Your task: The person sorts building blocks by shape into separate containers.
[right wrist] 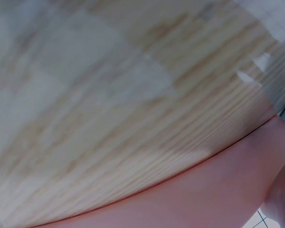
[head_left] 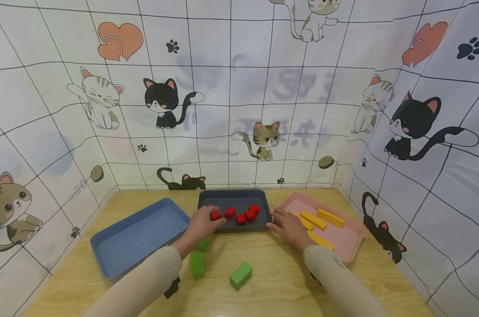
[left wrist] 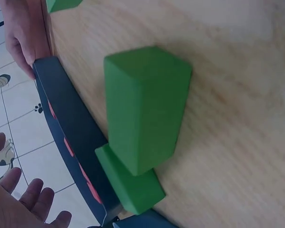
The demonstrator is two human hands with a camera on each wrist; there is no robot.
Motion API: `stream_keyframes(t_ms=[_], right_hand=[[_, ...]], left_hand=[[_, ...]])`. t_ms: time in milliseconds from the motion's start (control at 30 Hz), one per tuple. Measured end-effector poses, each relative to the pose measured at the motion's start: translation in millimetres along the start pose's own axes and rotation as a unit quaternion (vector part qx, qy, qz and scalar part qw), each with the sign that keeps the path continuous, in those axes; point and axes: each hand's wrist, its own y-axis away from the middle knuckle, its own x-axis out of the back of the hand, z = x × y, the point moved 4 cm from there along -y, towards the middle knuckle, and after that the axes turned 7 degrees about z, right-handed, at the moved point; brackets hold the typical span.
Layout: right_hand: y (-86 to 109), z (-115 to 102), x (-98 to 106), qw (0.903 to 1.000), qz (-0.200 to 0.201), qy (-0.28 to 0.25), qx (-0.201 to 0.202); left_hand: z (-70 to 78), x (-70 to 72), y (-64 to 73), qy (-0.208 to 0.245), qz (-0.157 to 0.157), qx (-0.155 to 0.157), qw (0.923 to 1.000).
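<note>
A dark tray [head_left: 235, 229] stands at the back middle of the table, holding several red cubes [head_left: 230, 213]. My left hand [head_left: 201, 224] is over its left end, near the cubes; in the left wrist view its fingers [left wrist: 34, 194] are spread and hold nothing. At the tray's right end is my right hand [head_left: 290, 226], its fingertips by the rim and partly over the pink tray [head_left: 352, 246]. Whether they press on the rim I cannot tell. Yellow blocks [head_left: 330, 217] lie in the pink tray, some hidden behind that hand.
On the left a blue tray [head_left: 136, 229] sits at an angle, partly behind my left arm. Green blocks [head_left: 241, 275] lie on the wooden table [head_left: 279, 286] before the dark tray. A cat-patterned sheet [head_left: 231, 88] encloses the back and sides.
</note>
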Motion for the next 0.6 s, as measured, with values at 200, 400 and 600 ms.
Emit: stream_keyframes(t_ms=[200, 400, 600], right_hand=[[0.4, 0.3, 1.0, 1.0000, -0.002, -0.001, -0.005], [-0.6, 2.2, -0.5, 0.9999, -0.001, 0.008, -0.009], [-1.4, 3.2, -1.9, 1.0000, 0.000, 0.006, -0.006]], left_hand=[[0.6, -3.4, 10.7, 0.019, -0.002, -0.010, 0.9998], [2.9, -8.2, 22.6, 0.048, -0.014, -0.016, 0.9986], [4.6, -14.8, 42.7, 0.069, -0.029, -0.019, 0.9970]])
